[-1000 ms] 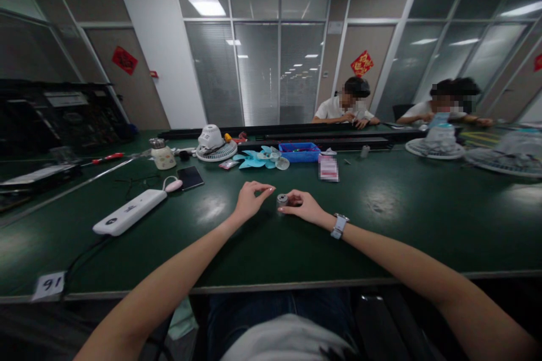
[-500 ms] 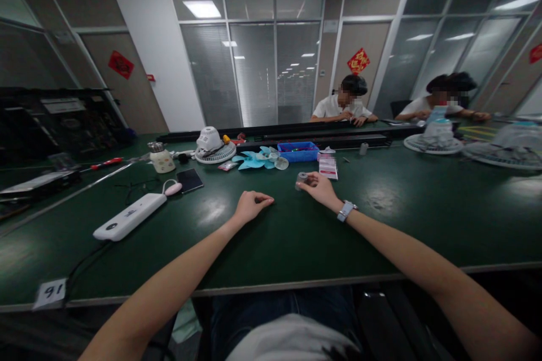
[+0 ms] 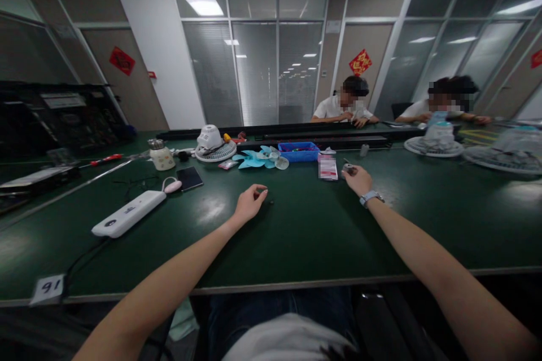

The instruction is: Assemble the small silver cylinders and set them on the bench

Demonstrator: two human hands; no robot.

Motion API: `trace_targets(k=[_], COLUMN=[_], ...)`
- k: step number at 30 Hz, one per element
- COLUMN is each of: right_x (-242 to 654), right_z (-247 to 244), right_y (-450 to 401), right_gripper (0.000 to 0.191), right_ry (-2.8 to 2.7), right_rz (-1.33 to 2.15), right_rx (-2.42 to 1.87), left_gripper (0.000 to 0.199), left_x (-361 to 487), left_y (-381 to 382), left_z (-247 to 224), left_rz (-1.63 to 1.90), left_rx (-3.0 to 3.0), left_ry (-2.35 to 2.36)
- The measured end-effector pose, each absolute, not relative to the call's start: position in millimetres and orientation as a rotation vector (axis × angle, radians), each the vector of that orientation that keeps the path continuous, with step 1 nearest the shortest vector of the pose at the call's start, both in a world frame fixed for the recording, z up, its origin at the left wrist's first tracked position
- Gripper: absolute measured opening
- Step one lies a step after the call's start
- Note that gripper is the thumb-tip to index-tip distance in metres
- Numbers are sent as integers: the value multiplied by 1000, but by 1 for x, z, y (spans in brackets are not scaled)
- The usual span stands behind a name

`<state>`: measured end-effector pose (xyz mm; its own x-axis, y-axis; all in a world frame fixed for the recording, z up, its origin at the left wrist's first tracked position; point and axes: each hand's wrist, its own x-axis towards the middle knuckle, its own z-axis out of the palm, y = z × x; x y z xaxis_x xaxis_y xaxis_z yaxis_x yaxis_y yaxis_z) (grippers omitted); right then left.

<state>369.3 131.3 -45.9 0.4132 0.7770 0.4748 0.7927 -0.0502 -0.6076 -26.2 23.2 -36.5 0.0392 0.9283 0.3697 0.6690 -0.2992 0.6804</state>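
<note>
My right hand, a watch on its wrist, has its fingers round a small grey cylindrical part, just right of a pink and white packet. My left hand is over the green table, thumb and fingertips close together; whether anything is between them is too small to tell. A tiny dark piece lies just right of its fingertips. Behind the hands are light-blue fan blades and a blue tray with small items in it.
A white power strip, a dark phone and a patterned bottle are on the left. A white fan part stands behind. Across the table sit two people, with more fan parts at the right.
My right hand has moved right with the grey part, from between the hands to beyond the packet. My left hand has shifted slightly left, and the tiny dark piece now shows beside it.
</note>
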Motion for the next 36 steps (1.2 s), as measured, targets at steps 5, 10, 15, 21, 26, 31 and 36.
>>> trace_targets(k=[5, 10, 15, 21, 26, 31, 36], right_x=[369, 332, 248, 187, 187, 187, 183], right_z=[-44, -24, -11, -21, -27, -29, -32], right_y=[129, 109, 52, 3, 7, 9, 13], right_gripper=[41, 58, 43, 45, 46, 45, 46], right_ry=[-1358, -1429, -2024, -2594, -2673, -2648, -2624], right_rz=[-13, -312, -129, 221, 356, 366, 364], right_rx=[-1831, -1589, -1072, -838, -850, -825, -822], left_gripper=[28, 30, 32, 31, 31, 31, 31], left_x=[-25, -25, -26, -25, -25, -26, -26], left_y=[22, 22, 23, 23, 24, 27, 24], left_z=[-35, -34, -34, -33, -35, -37, -35], left_rz=[1141, 1181, 1219, 1290, 1283, 1279, 1286], left_rx=[1967, 1908, 1885, 1893, 1896, 1904, 1906], left_ry=[1605, 1630, 1649, 1635, 1644, 1651, 1651])
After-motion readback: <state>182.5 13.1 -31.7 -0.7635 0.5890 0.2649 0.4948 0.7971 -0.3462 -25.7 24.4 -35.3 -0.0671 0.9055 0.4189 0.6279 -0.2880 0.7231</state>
